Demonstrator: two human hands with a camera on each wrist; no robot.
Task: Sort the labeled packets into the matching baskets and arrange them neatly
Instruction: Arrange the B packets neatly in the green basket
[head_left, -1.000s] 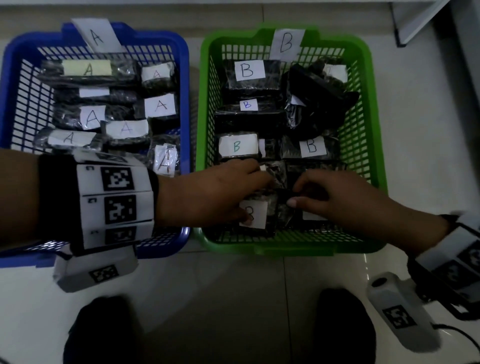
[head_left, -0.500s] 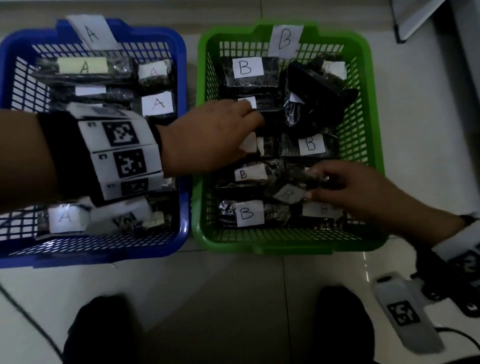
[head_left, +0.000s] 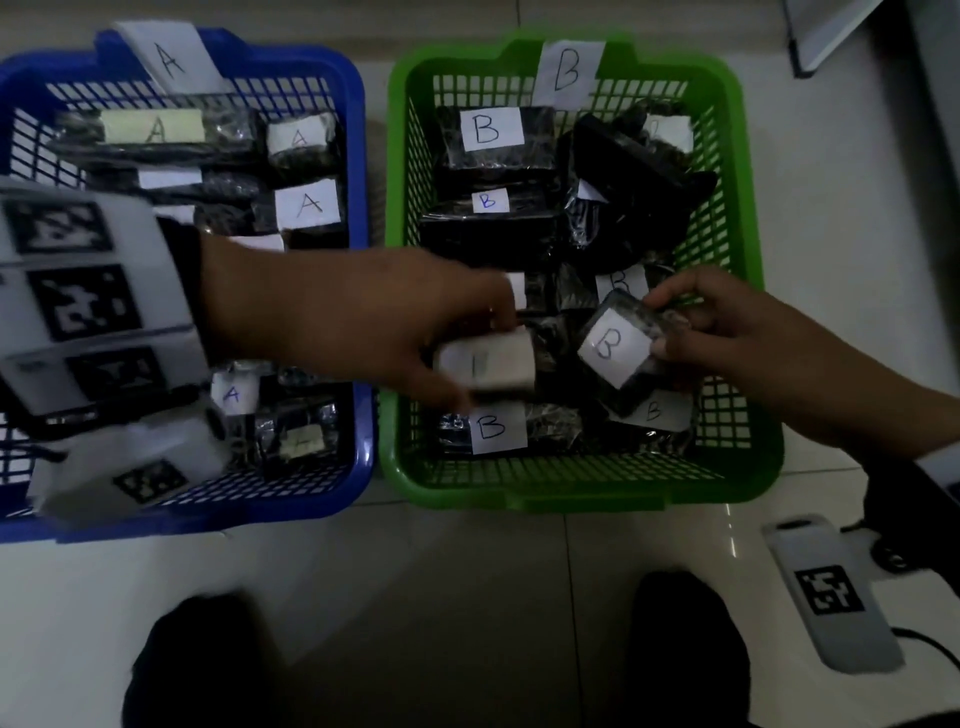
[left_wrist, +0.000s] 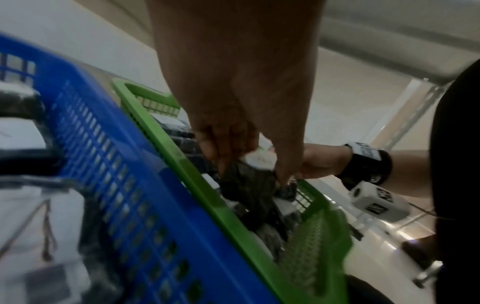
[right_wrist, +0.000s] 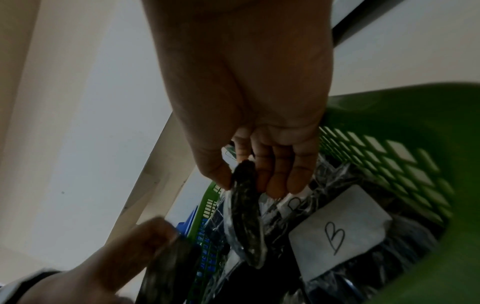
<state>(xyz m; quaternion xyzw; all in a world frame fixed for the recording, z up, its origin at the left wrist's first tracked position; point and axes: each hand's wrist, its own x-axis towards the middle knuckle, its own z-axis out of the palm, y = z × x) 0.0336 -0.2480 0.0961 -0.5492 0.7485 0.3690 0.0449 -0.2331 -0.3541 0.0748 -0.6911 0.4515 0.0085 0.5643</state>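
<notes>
Partly blurred left hand (head_left: 363, 322), packet (head_left: 485, 364) label unreadable

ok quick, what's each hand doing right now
Left hand: holding a packet with a blurred label over the green basket.
Right hand: pinching a B packet.

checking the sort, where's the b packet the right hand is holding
In the head view the B packet is pinched by the right hand over the near right part of the green basket, tilted, beside the left hand.
</notes>
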